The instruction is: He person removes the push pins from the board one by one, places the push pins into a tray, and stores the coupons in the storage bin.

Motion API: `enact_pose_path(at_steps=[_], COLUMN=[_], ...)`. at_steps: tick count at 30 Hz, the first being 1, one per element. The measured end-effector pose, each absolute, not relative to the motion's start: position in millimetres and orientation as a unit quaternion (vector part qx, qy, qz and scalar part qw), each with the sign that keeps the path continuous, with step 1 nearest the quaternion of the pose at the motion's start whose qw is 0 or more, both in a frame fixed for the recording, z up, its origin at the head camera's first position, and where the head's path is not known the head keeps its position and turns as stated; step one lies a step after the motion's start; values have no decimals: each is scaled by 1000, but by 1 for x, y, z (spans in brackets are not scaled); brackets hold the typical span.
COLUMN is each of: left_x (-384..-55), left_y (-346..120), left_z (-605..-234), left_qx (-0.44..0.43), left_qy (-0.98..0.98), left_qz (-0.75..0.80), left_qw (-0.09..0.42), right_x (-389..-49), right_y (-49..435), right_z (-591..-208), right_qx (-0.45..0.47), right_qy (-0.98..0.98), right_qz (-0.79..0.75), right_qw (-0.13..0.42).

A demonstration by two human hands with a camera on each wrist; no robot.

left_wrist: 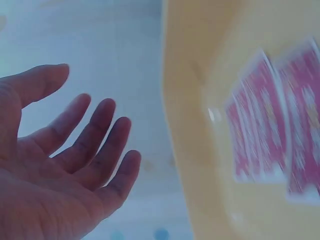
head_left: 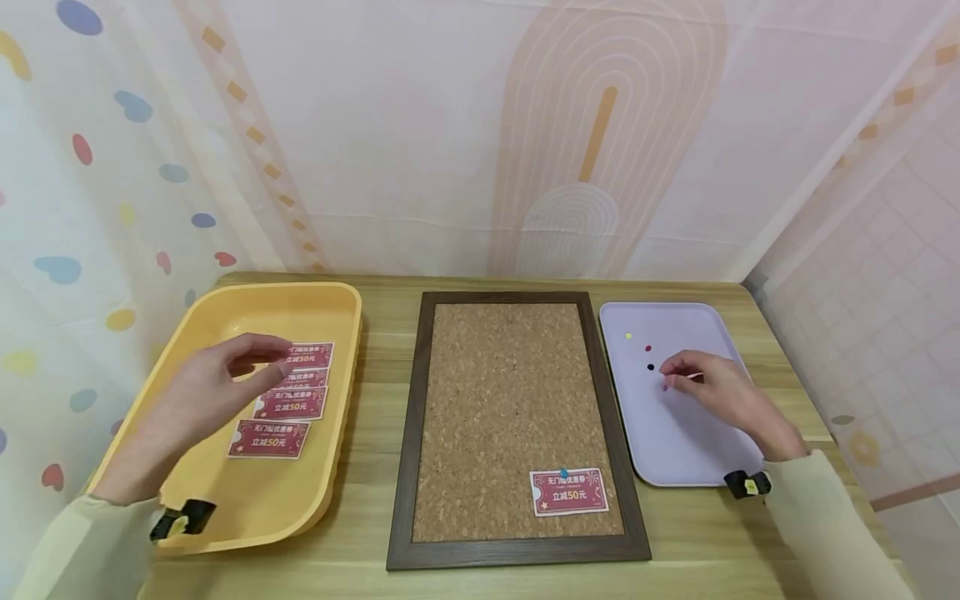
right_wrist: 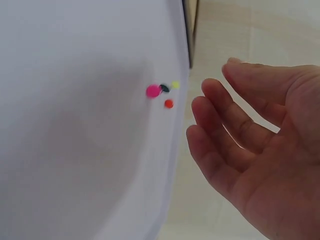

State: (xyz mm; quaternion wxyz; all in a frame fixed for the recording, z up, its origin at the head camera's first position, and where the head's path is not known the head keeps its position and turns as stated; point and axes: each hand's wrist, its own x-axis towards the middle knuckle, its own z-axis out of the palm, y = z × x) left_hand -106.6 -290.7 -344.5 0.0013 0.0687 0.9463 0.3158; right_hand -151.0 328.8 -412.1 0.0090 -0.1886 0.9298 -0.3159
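Note:
My left hand [head_left: 210, 392] hovers over a yellow tray [head_left: 347, 333], its fingers loosely bent and apart, with nothing between them in the left wrist view. Under and beside it lie several red coupons [head_left: 268, 439], the upper ones overlapping. Over a lavender tray [head_left: 675, 454] is my right hand [head_left: 716, 392], thumb and fingertips apart. Its fingertips come close to a pink thumbtack [right_wrist: 153, 90]; black [right_wrist: 164, 88], yellow [right_wrist: 175, 84] and red [right_wrist: 169, 103] thumbtacks lie around it.
Between the trays lies a corkboard [head_left: 510, 400] in a dark wooden frame. One coupon [head_left: 570, 497], with a blue thumbtack [head_left: 564, 473] at its top edge, is at the board's lower right. Behind the wooden table [head_left: 382, 375] hangs a patterned curtain [head_left: 420, 167].

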Motion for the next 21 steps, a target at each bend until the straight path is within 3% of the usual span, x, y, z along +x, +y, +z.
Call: enact_pose_path(at_steps=[11,21], left_x=[-94,-94], left_y=[-210,-152], left_z=[-336,-352], left_qx=[116,178], left_qy=[912,901], left_qz=[388,392], left_qw=[-60,-45], right_x=[-126,-110], right_y=[308,290], right_z=[-408,-406], right_qx=[-162,-198], right_qy=[930,912], right_qz=[-326,-347], right_qw=[-40,-89])
